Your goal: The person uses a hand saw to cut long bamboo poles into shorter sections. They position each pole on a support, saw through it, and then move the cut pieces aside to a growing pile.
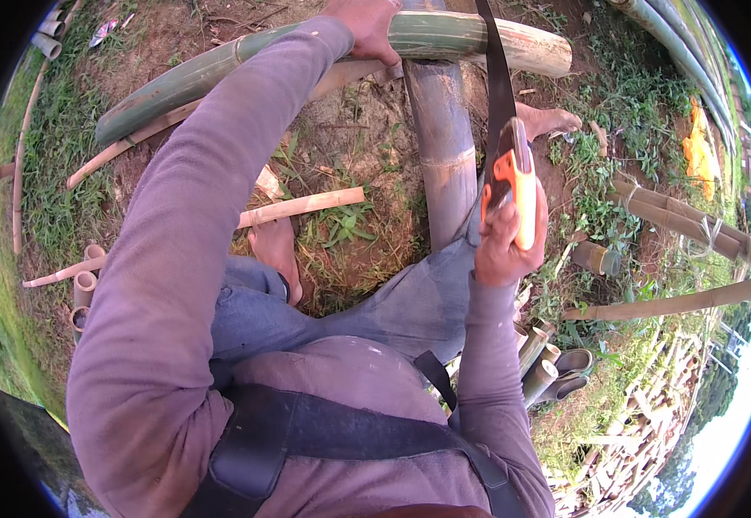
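Short cut bamboo tubes, far left: three pale hollow pieces (84,289) lie clustered on the grass, open ends up.
Thin pale bamboo sticks: one (302,206) lies across the bare earth by the bare left foot (276,250); another slants under the green pole.
Left hand (368,30): clamped palm-down on top of the one long green bamboo pole (246,65), fingers curled over its far side.
Green pole's place: it lies crosswise at the top, resting on one thick grey-green bamboo trunk (444,147) that runs toward the person's knees.
Right hand (505,242): fist wrapped round the orange handle of one hand saw (513,173); its dark blade rises to the green pole's upper edge.
Right foot (548,119): bare, just beyond the saw handle.
Cut stubs, lower right: about four short tubes (541,358) bunched beside the right elbow.
Far right: two lashed brown poles (678,216), one yellow cloth (702,147).
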Demonstrator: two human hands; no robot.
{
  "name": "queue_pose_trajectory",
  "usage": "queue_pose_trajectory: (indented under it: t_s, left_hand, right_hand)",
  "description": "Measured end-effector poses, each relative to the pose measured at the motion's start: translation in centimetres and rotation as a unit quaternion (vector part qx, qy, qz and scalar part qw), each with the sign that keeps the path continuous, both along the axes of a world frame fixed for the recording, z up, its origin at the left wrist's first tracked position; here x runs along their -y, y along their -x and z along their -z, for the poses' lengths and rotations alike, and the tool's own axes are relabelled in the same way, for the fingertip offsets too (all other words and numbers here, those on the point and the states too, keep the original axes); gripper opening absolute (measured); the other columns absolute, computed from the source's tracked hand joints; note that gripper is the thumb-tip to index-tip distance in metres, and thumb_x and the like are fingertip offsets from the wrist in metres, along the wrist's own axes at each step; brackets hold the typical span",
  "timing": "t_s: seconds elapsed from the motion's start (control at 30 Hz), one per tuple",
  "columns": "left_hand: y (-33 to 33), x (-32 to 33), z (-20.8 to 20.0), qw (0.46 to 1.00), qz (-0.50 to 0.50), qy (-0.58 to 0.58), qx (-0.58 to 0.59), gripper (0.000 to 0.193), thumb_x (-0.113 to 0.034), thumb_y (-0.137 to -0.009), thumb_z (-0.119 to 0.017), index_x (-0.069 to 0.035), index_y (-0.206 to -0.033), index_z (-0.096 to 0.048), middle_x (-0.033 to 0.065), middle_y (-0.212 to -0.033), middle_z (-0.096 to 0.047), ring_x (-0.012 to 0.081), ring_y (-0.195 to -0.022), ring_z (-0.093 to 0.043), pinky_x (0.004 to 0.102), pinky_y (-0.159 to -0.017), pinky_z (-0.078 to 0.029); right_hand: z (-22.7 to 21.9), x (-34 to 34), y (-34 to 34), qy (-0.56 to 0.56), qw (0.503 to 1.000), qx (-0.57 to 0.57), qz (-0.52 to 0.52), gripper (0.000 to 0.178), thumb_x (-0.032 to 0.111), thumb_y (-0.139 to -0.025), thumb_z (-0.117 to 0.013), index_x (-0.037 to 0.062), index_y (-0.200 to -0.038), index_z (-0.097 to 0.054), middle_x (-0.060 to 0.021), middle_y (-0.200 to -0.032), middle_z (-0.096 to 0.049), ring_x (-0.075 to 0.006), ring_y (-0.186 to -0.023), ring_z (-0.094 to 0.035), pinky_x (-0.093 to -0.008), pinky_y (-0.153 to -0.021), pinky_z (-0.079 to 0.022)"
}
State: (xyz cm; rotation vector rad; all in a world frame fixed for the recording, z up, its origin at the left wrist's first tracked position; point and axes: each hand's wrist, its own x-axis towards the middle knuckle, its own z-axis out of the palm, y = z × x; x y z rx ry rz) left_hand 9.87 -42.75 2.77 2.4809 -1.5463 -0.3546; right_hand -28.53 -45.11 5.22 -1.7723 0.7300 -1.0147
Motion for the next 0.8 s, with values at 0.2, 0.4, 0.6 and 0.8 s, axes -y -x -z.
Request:
queue_pose_trajectory:
  t_s: [0.2, 0.4, 0.6, 0.8]
  left_hand:
    - [0.1, -0.1, -0.8, 1.000, 0.026, 0.000, -0.012, 0.093, -0.063, -0.056, -0.096, -0.005, -0.125, -0.072, 0.0256, -0.113, -0.077, 0.0427, -0.104, -0.075, 0.0499, -0.092, -0.059]
    - [-2.1, 0.1, -0.3, 0.993, 0.023, -0.043, -0.106, 0.085, -0.062, -0.057, -0.096, -0.003, -0.116, -0.077, 0.0244, -0.113, -0.078, 0.0384, -0.104, -0.076, 0.0473, -0.091, -0.059]
    - [-1.7, 1.2, -1.9, 0.987, 0.046, -0.065, -0.142, 0.078, -0.060, -0.057, -0.096, -0.006, -0.111, -0.081, 0.0213, -0.111, -0.080, 0.0354, -0.103, -0.077, 0.0466, -0.089, -0.059]
    - [-2.5, 0.0, -0.3, 0.984, 0.060, -0.037, -0.164, 0.076, -0.060, -0.057, -0.096, -0.009, -0.111, -0.082, 0.0193, -0.109, -0.081, 0.0356, -0.100, -0.077, 0.0455, -0.088, -0.059]
  right_hand:
    - [1.1, 3.1, -4.0, 0.063, 0.998, 0.019, 0.008, 0.045, 0.013, -0.109, -0.067, -0.0041, -0.149, -0.057, -0.0055, -0.100, -0.071, -0.0049, -0.065, -0.056, -0.0229, -0.057, -0.049]
    - [0.4, -3.8, 6.0, -0.060, 0.997, 0.039, -0.039, 0.056, 0.019, -0.109, -0.065, -0.0142, -0.151, -0.047, -0.0257, -0.141, -0.064, -0.0293, -0.120, -0.070, -0.0387, -0.100, -0.060]
    - [-1.0, 4.1, -8.2, 0.026, 0.999, -0.007, 0.025, 0.042, 0.011, -0.104, -0.071, -0.0094, -0.140, -0.062, -0.0191, -0.129, -0.072, -0.0182, -0.112, -0.071, -0.0343, -0.094, -0.059]
    - [-0.9, -4.5, 5.1, -0.039, 0.999, -0.003, 0.007, 0.060, 0.026, -0.108, -0.068, -0.0128, -0.150, -0.048, -0.0275, -0.142, -0.064, -0.0331, -0.126, -0.068, -0.0404, -0.102, -0.060]
